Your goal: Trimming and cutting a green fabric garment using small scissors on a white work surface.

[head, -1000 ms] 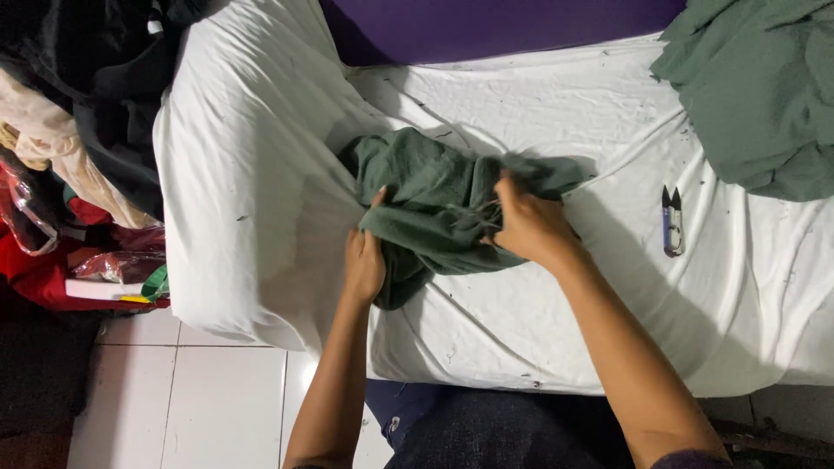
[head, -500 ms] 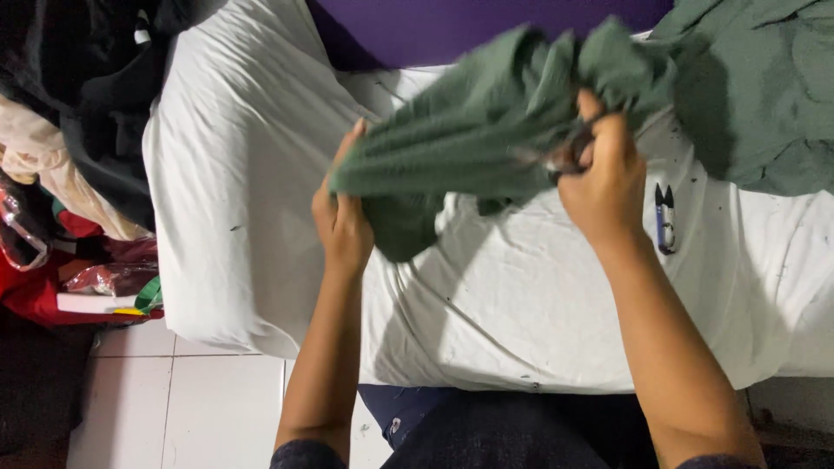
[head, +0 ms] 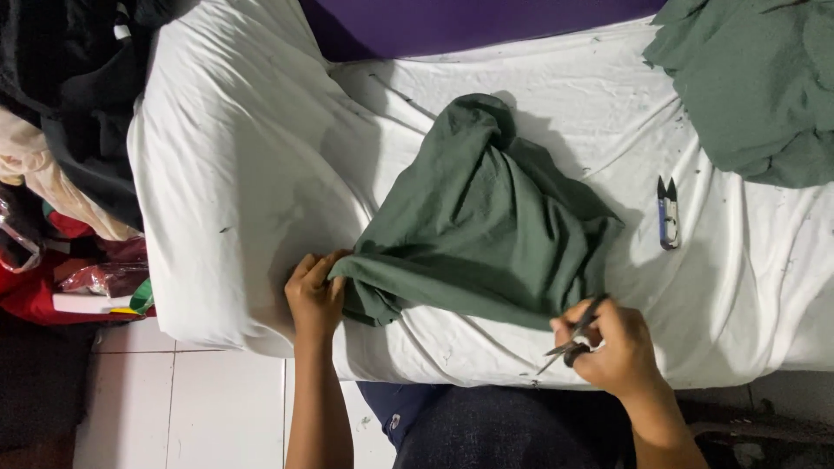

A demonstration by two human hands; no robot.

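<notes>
A: Nearest, what is each hand doing?

B: The left hand (head: 314, 295) is closed on a bunched corner of the green garment (head: 482, 230), pinning it to the white sheet (head: 226, 165). The right hand (head: 612, 346) is wrapped around small dark scissors (head: 569, 339), blades at the garment's near hem.

A: So which step?

B: Thread trimming along the hem, I judge. The next snip calls for taut cloth and blades clear of the fabric.

A: Further out?

B: A thread snipper (head: 667, 214) lies just right of the garment. More green cloth (head: 756, 87) is heaped far right and piled clothes (head: 61, 130) far left. Nothing blocks the hem.
</notes>
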